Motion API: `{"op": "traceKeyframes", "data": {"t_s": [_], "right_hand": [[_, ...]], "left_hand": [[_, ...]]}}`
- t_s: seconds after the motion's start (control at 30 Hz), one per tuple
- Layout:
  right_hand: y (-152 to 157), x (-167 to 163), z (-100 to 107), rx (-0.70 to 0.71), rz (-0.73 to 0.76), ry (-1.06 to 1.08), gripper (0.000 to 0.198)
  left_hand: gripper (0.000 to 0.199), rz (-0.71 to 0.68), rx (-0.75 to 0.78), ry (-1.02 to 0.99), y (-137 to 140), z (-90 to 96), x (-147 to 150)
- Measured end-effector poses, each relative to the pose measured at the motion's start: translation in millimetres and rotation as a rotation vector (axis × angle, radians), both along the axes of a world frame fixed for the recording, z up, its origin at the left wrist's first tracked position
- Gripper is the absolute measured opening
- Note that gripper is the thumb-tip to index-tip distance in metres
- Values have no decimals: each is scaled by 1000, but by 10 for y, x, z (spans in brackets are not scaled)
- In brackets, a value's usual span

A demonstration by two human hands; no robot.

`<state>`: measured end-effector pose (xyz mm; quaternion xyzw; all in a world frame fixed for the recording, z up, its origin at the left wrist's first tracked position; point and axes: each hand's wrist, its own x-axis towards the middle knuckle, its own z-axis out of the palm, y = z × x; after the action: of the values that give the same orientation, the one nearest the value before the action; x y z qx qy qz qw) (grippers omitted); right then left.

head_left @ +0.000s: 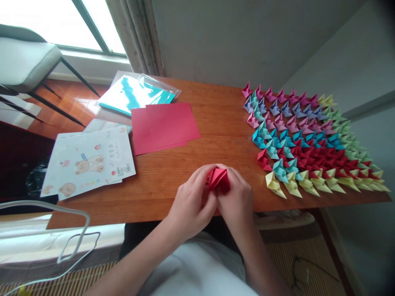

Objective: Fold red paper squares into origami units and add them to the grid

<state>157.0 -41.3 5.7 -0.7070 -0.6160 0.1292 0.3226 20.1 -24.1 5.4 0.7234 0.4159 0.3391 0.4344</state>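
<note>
Both hands meet over the table's front edge around a folded piece of red origami paper (pixel 219 178). My left hand (pixel 193 198) grips it from the left, its thumb and fingers curled round the paper. From the other side my right hand (pixel 235 194) closes on the same piece, with some fingertips hidden behind it. Pointed folds of the red paper stick up between the hands; its lower part is covered. Beyond them lie flat sheets of red paper (pixel 166 126), slightly fanned.
Rows of finished origami pieces (pixel 296 139) in several colours fill the table's right side. A plastic-wrapped pack of turquoise paper (pixel 138 95) lies at the back left, and bear-printed sheets (pixel 92 160) at the left edge. A white cable (pixel 74 207) loops at lower left. A chair (pixel 27 61) stands beyond.
</note>
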Motion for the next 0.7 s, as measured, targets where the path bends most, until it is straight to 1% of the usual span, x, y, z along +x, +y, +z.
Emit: {"op": "traceKeyframes", "data": {"t_s": [0.17,0.33,0.5,0.6,0.7], "right_hand": [[40,33,-35,26,-30,90,33],[61,89,-112,10,-71,147,37],[66,107,-142,53,-70,224,39],[60,137,-108,57,0,304,35],[54,186,-55,39,155,368,30]], "left_hand": [[50,13,-9,-7,-3,18,34],[49,5,-5,-2,-35,27,64],[55,-23,-8,-23,-35,37,57],[56,-70,-18,-65,2,29,5],[53,-98,-73,-135,45,9,-73]]}}
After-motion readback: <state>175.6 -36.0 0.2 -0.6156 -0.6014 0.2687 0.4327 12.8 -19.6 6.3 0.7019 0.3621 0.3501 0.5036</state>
